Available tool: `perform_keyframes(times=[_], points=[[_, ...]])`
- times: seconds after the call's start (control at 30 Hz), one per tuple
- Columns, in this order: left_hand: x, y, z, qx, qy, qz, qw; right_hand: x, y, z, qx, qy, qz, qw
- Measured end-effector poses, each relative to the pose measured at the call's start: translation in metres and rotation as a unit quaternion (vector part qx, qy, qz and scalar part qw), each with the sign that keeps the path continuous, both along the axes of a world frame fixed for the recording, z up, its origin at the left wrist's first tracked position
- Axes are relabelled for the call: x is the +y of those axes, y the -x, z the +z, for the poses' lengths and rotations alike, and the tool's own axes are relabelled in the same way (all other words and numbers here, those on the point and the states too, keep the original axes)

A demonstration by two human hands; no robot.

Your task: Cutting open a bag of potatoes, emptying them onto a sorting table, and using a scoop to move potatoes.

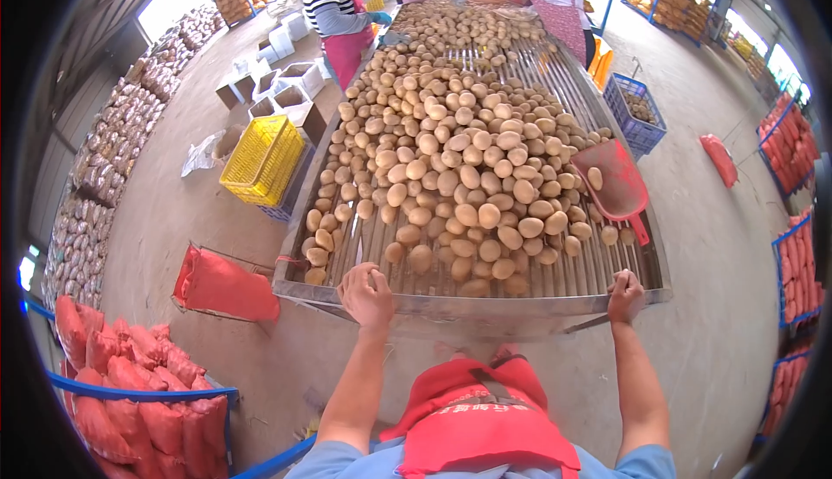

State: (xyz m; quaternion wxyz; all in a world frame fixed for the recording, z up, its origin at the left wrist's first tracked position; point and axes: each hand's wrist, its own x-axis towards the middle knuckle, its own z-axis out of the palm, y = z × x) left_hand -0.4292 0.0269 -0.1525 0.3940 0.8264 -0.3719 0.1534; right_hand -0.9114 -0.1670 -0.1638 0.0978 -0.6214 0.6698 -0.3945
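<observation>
A metal sorting table (448, 303) with a slatted bed stands in front of me, heaped with potatoes (455, 147). My left hand (366, 295) is curled over the near metal rim, left of the middle. Near the right corner, my right hand (626, 295) is closed on the same rim. Neither hand touches a potato. A red plastic scoop (617, 180) lies along the table's right side, beyond my right hand, its handle towards me. One potato rests at the scoop's left edge. Between my hands, several loose potatoes lie on the slats close to the rim.
A worker in a striped top (331, 7) stands at the far left; another in a patterned apron (559, 17) leans in at far right. Left are a yellow crate (263, 160), a red sack on a frame (224, 284) and stacked red sacks (136, 388). A blue crate (637, 111) stands right.
</observation>
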Motion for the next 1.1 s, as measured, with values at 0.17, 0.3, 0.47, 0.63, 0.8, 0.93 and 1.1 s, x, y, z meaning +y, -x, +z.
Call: perform_keyframes(times=[0.17,0.3,0.47,0.63,0.8,0.93,1.1], points=[[0.0013,-0.0005,-0.0020,-0.001,-0.013,0.011,1.000,0.0000,-0.0049,0.0069,-0.002,-0.001,0.016,1.000],[-0.0002,-0.0004,-0.0037,0.000,-0.022,0.011,1.000,-0.0023,-0.0005,0.0012,0.020,-0.003,0.004,1.000],[0.0001,-0.0010,-0.0049,-0.003,-0.027,0.007,1.000,-0.0010,-0.0003,0.0012,0.012,-0.008,-0.002,1.000],[0.0009,-0.0002,-0.0036,0.007,-0.027,0.010,1.000,-0.0018,0.0026,-0.0022,0.031,-0.001,0.004,1.000],[0.0016,0.0000,-0.0013,0.009,-0.030,0.006,0.999,0.0005,-0.0019,0.0064,0.018,-0.007,0.007,1.000],[0.0002,0.0013,0.0001,0.015,-0.029,0.003,0.999,-0.0004,-0.0009,0.0061,0.029,-0.005,0.001,1.000],[-0.0003,0.0019,0.0008,-0.005,-0.019,0.004,1.000,-0.0020,-0.0011,0.0046,0.028,-0.007,0.008,1.000]])
